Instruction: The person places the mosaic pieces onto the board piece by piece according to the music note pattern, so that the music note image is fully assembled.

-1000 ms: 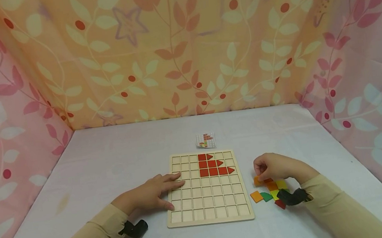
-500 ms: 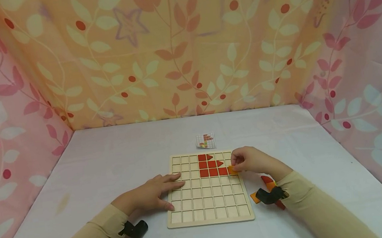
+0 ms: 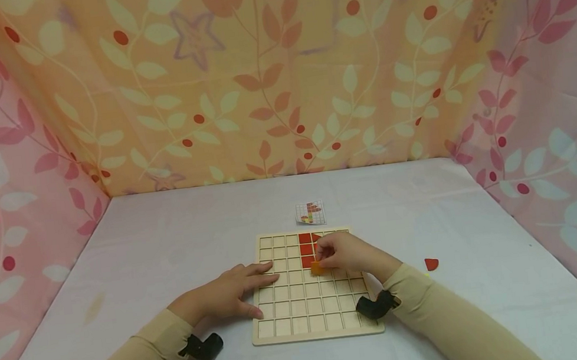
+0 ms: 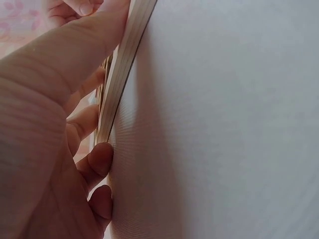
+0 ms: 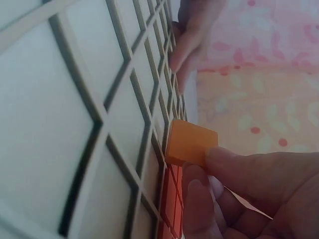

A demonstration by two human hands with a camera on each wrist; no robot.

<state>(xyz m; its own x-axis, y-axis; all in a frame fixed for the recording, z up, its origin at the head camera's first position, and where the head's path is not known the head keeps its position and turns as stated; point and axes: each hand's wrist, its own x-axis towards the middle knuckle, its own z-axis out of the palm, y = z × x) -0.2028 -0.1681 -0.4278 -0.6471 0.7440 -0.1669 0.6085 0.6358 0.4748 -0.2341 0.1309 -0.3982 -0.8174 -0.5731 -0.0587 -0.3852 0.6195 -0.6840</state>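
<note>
An orange square tile (image 5: 190, 142) is pinched between the thumb and finger of my right hand (image 3: 343, 252), just over the wooden grid board (image 3: 296, 338). In the head view that tile covers the spot right below the red tiles (image 3: 306, 249) in the upper rows; the hand hides part of those rows. My left hand (image 3: 226, 294) rests on the board's left side with its fingers spread. The left wrist view shows the left thumb (image 4: 75, 50) along the board's edge (image 4: 119, 79), with fingertips on the table beside it.
A small printed card (image 3: 311, 213) with a coloured grid pattern lies behind the board. To the right sits a red rounded tile (image 3: 432, 264); my right sleeve (image 3: 442, 305) hides most other loose tiles. Patterned curtains (image 3: 278, 86) stand around the table.
My right hand has carried the orange square from the loose tiles on the right, leftward over the board to beneath the red rows. The left hand has stayed put.
</note>
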